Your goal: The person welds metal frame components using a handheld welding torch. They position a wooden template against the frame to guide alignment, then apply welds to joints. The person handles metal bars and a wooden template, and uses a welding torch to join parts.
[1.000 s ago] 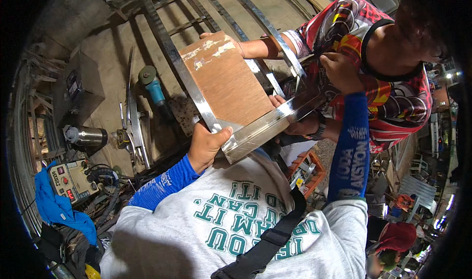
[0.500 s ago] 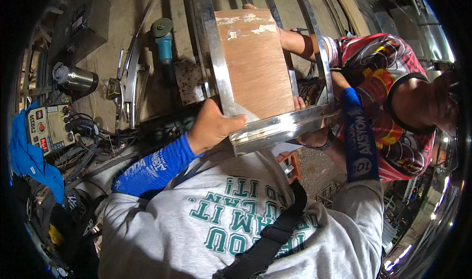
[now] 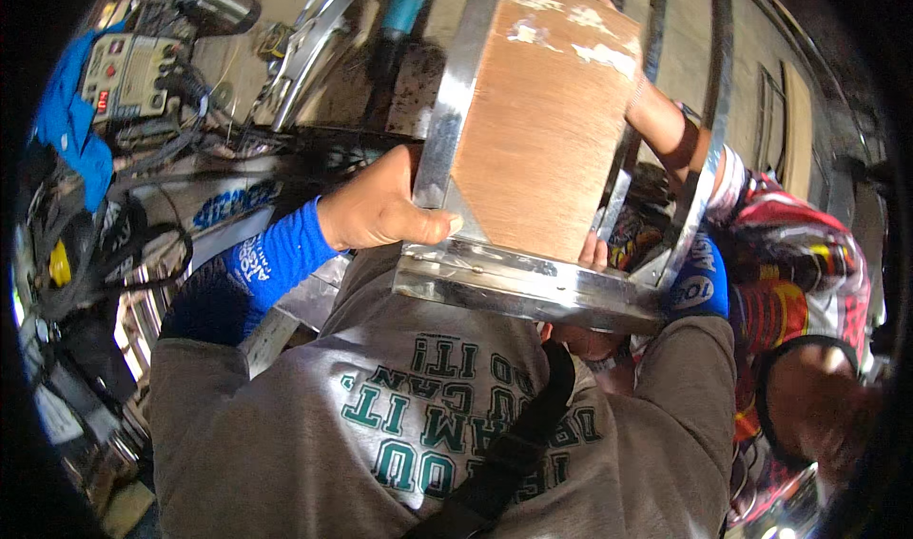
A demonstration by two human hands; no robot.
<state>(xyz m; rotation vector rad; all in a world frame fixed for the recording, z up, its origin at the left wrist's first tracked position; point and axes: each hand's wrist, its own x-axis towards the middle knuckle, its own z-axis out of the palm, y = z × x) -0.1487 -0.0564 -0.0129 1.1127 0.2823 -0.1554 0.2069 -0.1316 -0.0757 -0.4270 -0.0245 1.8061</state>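
Note:
A shiny metal frame made of square tubing is held close against my body. My left hand is closed round its near left corner, thumb on top. A flat brown wooden board with peeling white patches lies within the frame, by its corner plate. My right arm, in a blue sleeve, reaches the frame's near right corner; the post there hides my right hand. A co-worker's arm extends to the board's far side. Fingertips show at the board's near right edge; I cannot tell whose.
The co-worker is close on the right. A teal angle grinder, metal strips and a steel tumbler lie beyond the frame. At left are a control-panel machine, a blue cloth and tangled black cables.
My view has shifted, so the floor tools appear higher up. The frame and board now look nearer my body and further right. My left hand keeps hold of the same corner.

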